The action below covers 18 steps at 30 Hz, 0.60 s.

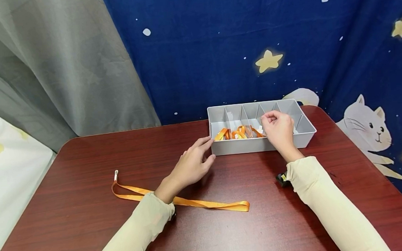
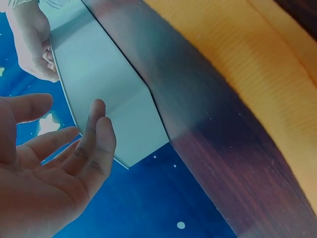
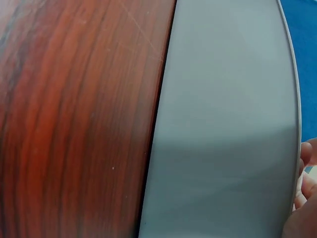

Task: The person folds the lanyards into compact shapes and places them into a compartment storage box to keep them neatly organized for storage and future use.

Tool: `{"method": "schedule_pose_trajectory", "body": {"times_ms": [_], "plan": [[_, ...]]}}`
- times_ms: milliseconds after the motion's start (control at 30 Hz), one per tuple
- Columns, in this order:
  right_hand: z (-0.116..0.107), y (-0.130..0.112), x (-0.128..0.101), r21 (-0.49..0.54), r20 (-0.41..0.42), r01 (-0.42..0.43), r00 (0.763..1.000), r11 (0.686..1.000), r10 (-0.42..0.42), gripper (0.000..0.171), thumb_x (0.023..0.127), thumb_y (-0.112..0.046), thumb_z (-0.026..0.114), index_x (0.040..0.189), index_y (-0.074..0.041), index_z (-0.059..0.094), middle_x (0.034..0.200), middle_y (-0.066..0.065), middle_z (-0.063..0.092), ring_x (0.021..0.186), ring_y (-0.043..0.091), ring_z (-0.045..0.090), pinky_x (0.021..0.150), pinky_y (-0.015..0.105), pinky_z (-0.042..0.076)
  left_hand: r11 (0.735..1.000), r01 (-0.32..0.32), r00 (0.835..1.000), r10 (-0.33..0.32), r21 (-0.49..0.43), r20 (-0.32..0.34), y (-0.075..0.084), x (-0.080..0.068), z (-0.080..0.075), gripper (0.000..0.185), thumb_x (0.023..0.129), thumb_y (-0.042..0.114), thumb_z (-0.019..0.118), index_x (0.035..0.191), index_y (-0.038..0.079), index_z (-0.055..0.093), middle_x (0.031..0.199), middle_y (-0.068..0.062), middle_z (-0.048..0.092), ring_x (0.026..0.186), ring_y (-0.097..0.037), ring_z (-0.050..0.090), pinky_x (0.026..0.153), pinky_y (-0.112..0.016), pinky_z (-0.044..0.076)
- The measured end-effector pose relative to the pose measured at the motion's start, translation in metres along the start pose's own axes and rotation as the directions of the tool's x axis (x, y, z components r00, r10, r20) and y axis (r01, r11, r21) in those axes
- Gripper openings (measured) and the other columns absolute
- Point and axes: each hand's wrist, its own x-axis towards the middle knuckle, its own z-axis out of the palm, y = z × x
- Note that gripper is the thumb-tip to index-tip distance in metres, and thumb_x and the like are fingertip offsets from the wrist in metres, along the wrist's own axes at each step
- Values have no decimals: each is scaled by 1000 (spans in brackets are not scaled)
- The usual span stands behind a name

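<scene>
A grey divided box stands at the back right of the table. Orange lanyards lie in its left compartments. My right hand reaches over the front rim, its fingertips bent together above a middle compartment. An orange strap and a small white piece show close beside those fingers; I cannot tell whether they pinch anything. My left hand, fingers loosely spread, has its fingertips by the box's left front corner. Under the left wrist, another orange lanyard stretches across the table, its light-coloured clip at the far left end.
The dark red wooden table has rounded back corners. Behind it hangs a blue curtain with stars and a cat, next to a grey curtain. A small black device shows under the right sleeve.
</scene>
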Motion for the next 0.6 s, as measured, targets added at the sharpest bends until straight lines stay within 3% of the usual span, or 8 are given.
{"method": "schedule_pose_trajectory", "body": {"times_ms": [333, 600], "plan": [[-2, -1, 0, 84, -13, -29, 999, 996, 30, 15, 87, -12, 70, 86, 2, 74, 72, 13, 64, 59, 5, 49, 60, 20, 38, 999, -2, 1000, 2, -33, 13, -1, 1, -2, 50, 96, 20, 63, 142, 3, 53, 150, -8, 46, 125, -24, 54, 96, -61, 44], [-3, -16, -8, 136, -16, 54, 999, 989, -52, 12, 87, -12, 71, 85, -1, 74, 70, 8, 62, 54, 3, 49, 55, 16, 38, 997, -26, 999, 29, -70, 43, -3, 2, -7, 51, 96, 21, 61, 142, 0, 52, 151, -14, 45, 135, -29, 46, 108, -55, 37]]}}
